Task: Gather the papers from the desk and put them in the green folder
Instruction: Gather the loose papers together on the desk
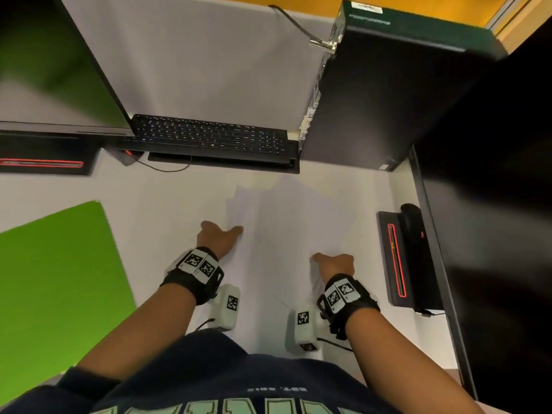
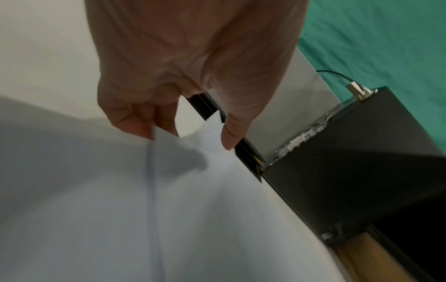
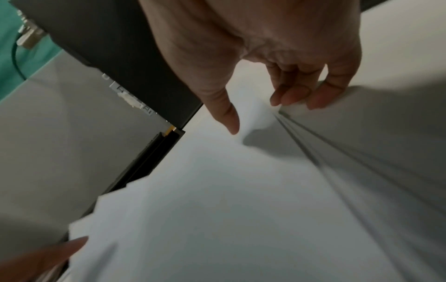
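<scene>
Head view: my left hand (image 1: 219, 238) and right hand (image 1: 334, 265) pinch the papers (image 1: 277, 234) mid-desk — uneven edges, so I'd expect sheets to slip before the green folder (image 1: 56, 273).

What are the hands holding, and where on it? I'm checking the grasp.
Both hold the papers: left hand pinches the left edge, right hand pinches the right edge.
</scene>
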The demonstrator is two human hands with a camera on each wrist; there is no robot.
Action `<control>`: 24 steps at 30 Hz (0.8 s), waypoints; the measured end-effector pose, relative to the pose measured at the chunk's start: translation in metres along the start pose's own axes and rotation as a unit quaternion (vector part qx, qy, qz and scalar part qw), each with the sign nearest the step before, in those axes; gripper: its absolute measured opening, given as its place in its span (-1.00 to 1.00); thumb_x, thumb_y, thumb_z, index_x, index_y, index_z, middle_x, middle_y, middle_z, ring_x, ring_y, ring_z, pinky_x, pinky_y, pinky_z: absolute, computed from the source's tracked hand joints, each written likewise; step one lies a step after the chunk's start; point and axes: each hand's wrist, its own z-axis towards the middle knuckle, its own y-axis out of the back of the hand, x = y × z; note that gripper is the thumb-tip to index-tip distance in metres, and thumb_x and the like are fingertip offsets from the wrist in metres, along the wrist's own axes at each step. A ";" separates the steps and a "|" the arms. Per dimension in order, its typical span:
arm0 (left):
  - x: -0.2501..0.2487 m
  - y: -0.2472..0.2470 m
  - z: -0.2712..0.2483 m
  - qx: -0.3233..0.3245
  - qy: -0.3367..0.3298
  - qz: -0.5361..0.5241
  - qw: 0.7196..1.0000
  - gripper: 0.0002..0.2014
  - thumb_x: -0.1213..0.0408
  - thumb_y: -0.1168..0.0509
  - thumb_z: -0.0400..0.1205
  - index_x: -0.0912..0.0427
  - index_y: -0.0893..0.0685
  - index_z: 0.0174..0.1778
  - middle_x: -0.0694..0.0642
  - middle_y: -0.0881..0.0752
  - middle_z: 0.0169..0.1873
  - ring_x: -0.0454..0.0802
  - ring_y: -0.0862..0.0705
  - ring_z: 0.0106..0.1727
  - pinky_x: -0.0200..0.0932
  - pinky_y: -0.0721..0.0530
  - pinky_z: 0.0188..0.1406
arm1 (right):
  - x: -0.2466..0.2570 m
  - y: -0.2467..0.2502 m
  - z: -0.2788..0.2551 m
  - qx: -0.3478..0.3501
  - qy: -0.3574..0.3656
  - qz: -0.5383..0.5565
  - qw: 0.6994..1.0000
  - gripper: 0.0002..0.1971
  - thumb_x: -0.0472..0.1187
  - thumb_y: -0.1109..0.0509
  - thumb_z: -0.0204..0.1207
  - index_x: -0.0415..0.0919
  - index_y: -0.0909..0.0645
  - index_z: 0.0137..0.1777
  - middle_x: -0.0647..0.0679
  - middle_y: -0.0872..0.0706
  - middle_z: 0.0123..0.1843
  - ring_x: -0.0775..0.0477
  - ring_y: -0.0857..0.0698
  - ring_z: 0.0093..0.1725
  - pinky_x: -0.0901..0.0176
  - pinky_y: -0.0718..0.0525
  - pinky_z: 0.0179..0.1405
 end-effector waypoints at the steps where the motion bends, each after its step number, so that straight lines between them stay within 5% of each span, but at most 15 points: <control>1: 0.002 0.001 0.002 0.015 -0.001 0.022 1.000 -0.13 -0.11 -0.36 0.49 0.41 -0.29 0.57 0.31 -0.43 0.55 0.25 -0.45 0.53 -0.02 -0.43 0.48 | -0.002 0.001 0.000 0.000 0.005 -0.006 1.000 -0.29 -0.19 -0.52 0.36 -0.45 -0.34 0.46 -0.32 -0.55 0.42 -0.24 -0.62 0.27 0.01 -0.66 0.21; 3: 0.004 -0.003 -0.004 0.051 -0.012 0.071 0.996 -0.18 -0.20 -0.36 0.43 0.34 -0.48 0.47 0.29 -0.58 0.44 0.26 -0.55 0.42 0.01 -0.52 0.43 | -0.007 -0.001 -0.002 0.007 0.010 -0.028 1.000 -0.34 -0.12 -0.51 0.33 -0.39 -0.45 0.39 -0.28 -0.57 0.40 -0.25 -0.60 0.26 0.02 -0.62 0.23; 6: 0.007 -0.018 -0.017 0.020 -0.070 0.162 0.984 -0.22 -0.18 -0.29 0.49 0.25 -0.38 0.54 0.30 -0.44 0.50 0.26 -0.37 0.52 0.03 -0.32 0.54 | -0.012 -0.001 -0.008 -0.006 0.008 -0.083 0.997 -0.27 0.00 -0.48 0.34 -0.32 -0.38 0.46 -0.27 -0.43 0.46 -0.27 -0.41 0.43 -0.06 -0.47 0.37; 8: 0.011 -0.022 -0.021 0.016 -0.128 0.102 0.986 -0.30 0.00 -0.33 0.55 0.26 -0.36 0.56 0.26 -0.43 0.53 0.20 -0.38 0.54 -0.02 -0.29 0.57 | -0.015 0.002 -0.006 0.000 0.019 -0.063 0.998 -0.22 -0.05 -0.49 0.37 -0.36 -0.27 0.52 -0.28 -0.39 0.50 -0.27 -0.38 0.48 -0.08 -0.47 0.40; 11: 0.017 -0.014 -0.023 0.073 -0.156 -0.041 0.984 -0.50 0.27 -0.40 0.54 0.26 -0.56 0.42 0.21 -0.67 0.34 0.16 -0.65 0.33 0.00 -0.54 0.43 | -0.024 0.013 -0.005 0.022 0.006 0.027 0.999 -0.24 -0.20 -0.49 0.42 -0.46 -0.22 0.52 -0.33 -0.46 0.46 -0.28 -0.51 0.40 -0.07 -0.52 0.39; 13: 0.017 -0.005 -0.022 0.091 -0.151 -0.067 0.982 -0.58 0.36 -0.42 0.51 0.29 -0.63 0.31 0.25 -0.73 0.24 0.16 -0.70 0.23 0.05 -0.60 0.36 | -0.029 0.018 -0.002 0.050 0.008 0.022 0.998 -0.65 -0.22 -0.47 0.43 -0.47 -0.59 0.11 -0.32 -0.62 0.11 -0.18 -0.62 0.08 0.00 -0.63 0.11; 15: 0.016 -0.004 -0.021 0.094 -0.144 -0.051 0.984 -0.57 0.39 -0.43 0.48 0.31 -0.63 0.29 0.28 -0.73 0.24 0.20 -0.69 0.25 0.05 -0.60 0.35 | -0.032 0.018 0.000 0.059 0.016 0.030 0.998 -0.81 -0.21 -0.45 0.43 -0.35 -0.61 -0.26 -0.27 -0.62 -0.01 -0.15 -0.61 -0.06 0.08 -0.61 -0.10; 17: 0.014 -0.008 -0.021 0.098 -0.131 -0.034 0.986 -0.49 0.32 -0.48 0.42 0.30 -0.62 0.31 0.25 -0.73 0.26 0.20 -0.68 0.27 0.03 -0.59 0.36 | -0.031 0.015 -0.008 0.057 0.023 0.020 0.998 -0.61 -0.16 -0.46 0.45 -0.42 -0.61 0.17 -0.25 -0.62 0.26 -0.23 -0.63 0.21 0.03 -0.61 0.17; 19: 0.011 -0.014 -0.022 0.110 -0.116 -0.031 0.987 -0.38 0.19 -0.53 0.35 0.25 -0.62 0.34 0.20 -0.72 0.28 0.18 -0.68 0.28 0.07 -0.58 0.39 | -0.029 0.011 -0.012 0.029 0.025 0.017 0.999 -0.28 -0.12 -0.47 0.43 -0.40 -0.32 0.52 -0.27 -0.45 0.52 -0.27 -0.49 0.44 -0.01 -0.51 0.41; 22: 0.009 -0.019 -0.027 0.120 -0.106 -0.054 0.986 -0.35 0.21 -0.52 0.41 0.25 -0.53 0.43 0.20 -0.64 0.40 0.17 -0.61 0.38 0.07 -0.52 0.46 | -0.028 0.013 -0.016 0.019 0.043 0.066 0.997 -0.25 -0.21 -0.45 0.47 -0.37 -0.18 0.58 -0.28 -0.38 0.56 -0.28 -0.44 0.48 -0.02 -0.47 0.42; 24: 0.012 -0.022 -0.026 0.108 -0.084 -0.075 0.988 -0.17 0.17 -0.51 0.43 0.26 -0.30 0.59 0.18 -0.42 0.56 0.17 -0.43 0.55 0.06 -0.39 0.56 | -0.029 0.017 -0.016 0.028 0.050 0.073 0.996 -0.28 -0.24 -0.41 0.51 -0.38 -0.16 0.59 -0.27 -0.38 0.57 -0.28 -0.43 0.50 -0.01 -0.44 0.45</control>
